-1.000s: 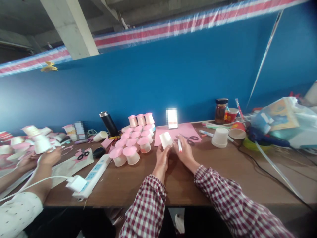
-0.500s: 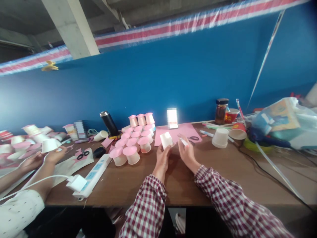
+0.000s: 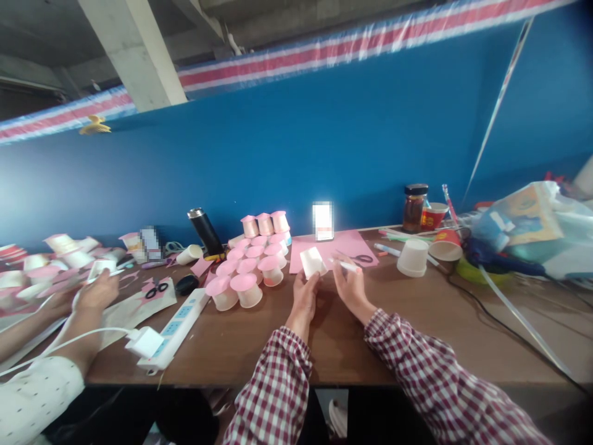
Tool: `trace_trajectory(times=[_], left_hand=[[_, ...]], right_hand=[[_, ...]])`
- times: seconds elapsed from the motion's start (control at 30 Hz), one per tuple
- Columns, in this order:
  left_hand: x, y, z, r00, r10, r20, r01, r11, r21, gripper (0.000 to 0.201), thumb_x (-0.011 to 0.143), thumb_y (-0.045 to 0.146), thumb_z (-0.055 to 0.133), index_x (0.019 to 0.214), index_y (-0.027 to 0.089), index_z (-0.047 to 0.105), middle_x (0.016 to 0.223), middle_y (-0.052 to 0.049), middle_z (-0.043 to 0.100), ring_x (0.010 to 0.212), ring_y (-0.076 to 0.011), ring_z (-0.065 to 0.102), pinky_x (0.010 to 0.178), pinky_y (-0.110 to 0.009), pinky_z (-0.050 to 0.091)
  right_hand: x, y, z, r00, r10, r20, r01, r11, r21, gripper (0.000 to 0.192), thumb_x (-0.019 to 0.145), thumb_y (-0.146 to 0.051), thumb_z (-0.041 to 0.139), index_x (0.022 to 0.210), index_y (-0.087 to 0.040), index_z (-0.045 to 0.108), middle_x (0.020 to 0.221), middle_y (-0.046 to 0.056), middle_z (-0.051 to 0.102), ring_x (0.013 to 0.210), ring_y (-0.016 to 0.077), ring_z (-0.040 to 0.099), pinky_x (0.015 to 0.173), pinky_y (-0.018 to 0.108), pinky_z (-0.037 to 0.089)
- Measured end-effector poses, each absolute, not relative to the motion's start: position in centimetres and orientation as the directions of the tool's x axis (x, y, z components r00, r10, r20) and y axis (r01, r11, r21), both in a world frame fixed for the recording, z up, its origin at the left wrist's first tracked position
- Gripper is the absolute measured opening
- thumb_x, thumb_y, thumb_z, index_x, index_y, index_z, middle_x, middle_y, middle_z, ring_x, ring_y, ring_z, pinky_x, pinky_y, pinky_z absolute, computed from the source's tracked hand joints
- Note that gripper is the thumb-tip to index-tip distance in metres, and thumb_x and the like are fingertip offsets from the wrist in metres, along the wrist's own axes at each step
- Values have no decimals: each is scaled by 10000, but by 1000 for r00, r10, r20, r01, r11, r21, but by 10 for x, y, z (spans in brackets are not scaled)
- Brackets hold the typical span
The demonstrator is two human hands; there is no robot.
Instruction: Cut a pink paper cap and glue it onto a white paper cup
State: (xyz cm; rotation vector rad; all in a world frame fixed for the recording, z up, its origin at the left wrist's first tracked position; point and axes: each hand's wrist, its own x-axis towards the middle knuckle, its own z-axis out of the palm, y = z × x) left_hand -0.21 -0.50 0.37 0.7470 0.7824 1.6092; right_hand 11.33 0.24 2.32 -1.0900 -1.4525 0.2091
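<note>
at the far left of my feed, a co-worker in a white dotted sleeve (image 3: 46,383) holds a small white cup (image 3: 100,266) beside a heap of pink-and-white paper cups (image 3: 65,243). next i see black-handled scissors (image 3: 156,288) on a pale paper sheet (image 3: 120,318), and in front of them a white power strip (image 3: 180,324) with a white charger (image 3: 144,342) plugged into its near end. a black thermos (image 3: 206,232) with a silvery top stands farther back, near the blue partition (image 3: 296,142).

right of it i count several rows of white paper cups topped with pink discs (image 3: 246,289), packed close together, three of them at the back standing higher than the rest.

in the middle, i have the fingers of my left hand (image 3: 303,298) closed around a plain white paper cup (image 3: 312,262), held tilted at the near edge of a pink sheet (image 3: 301,246). a lit phone (image 3: 323,220) stands upright at the back of that sheet.

just to the right, the fingers of my right hand (image 3: 351,287) are narrowed on a white pen (image 3: 348,266) with a reddish end; its other end points toward the cup, and i cannot tell whether they touch. dark-handled scissors (image 3: 356,258) lie on the pink sheet behind this hand.

farther right on the brown tabletop (image 3: 407,327) i see an upside-down white cup (image 3: 412,258), a dark-lidded jar (image 3: 415,208) and a clear plastic bag (image 3: 560,216).
</note>
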Motion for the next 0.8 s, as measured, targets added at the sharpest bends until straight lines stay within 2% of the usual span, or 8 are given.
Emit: trace_trajectory(times=[0.23, 0.6, 0.8], left_hand=[[-2, -4, 2, -160, 986, 46, -571, -130, 810, 407, 643, 252, 749, 1013, 174, 596, 979, -66, 656, 819, -153, 615, 767, -293, 440], [-3, -5, 3, -148, 987, 59, -563, -134, 815, 413, 653, 259, 745, 1026, 167, 593, 992, -77, 652, 822, -154, 609, 756, -284, 449], [-2, -4, 2, -151, 987, 54, -582, -133, 802, 393, 650, 242, 748, 1004, 161, 598, 957, -69, 651, 795, -142, 605, 749, -281, 448]], right_hand=[[112, -2, 27, 222, 718, 660, 482, 508, -714, 212, 878, -319, 433, 908, -160, 571, 811, 84, 639, 699, 200, 610, 668, 312, 495], [111, -4, 26, 213, 716, 665, 443, 536, -719, 198, 879, -332, 455, 894, -163, 557, 782, 61, 630, 635, 174, 587, 604, 283, 475], [111, -3, 25, 226, 706, 671, 429, 546, -720, 188, 879, -321, 461, 914, -162, 554, 806, 66, 630, 668, 178, 594, 626, 287, 480]])
